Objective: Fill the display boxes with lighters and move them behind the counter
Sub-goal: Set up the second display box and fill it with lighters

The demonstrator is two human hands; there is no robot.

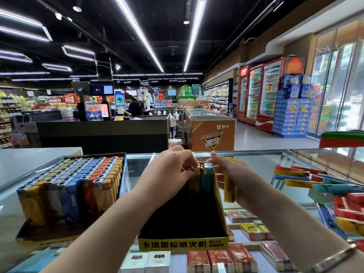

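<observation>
The nearly empty display box [183, 217] sits on the glass surface [256, 160], open top toward the person so lighters can stand in rows at its far end. The left hand [173, 170] pinches a yellow lighter [196, 178] upright beside a blue lighter [206, 178], seemingly seating it. The right hand [232, 174], just right of the box, grips another yellow lighter [229, 186], ready to follow.

Box interior [183, 213] open — full box [72, 186] leftward
</observation>
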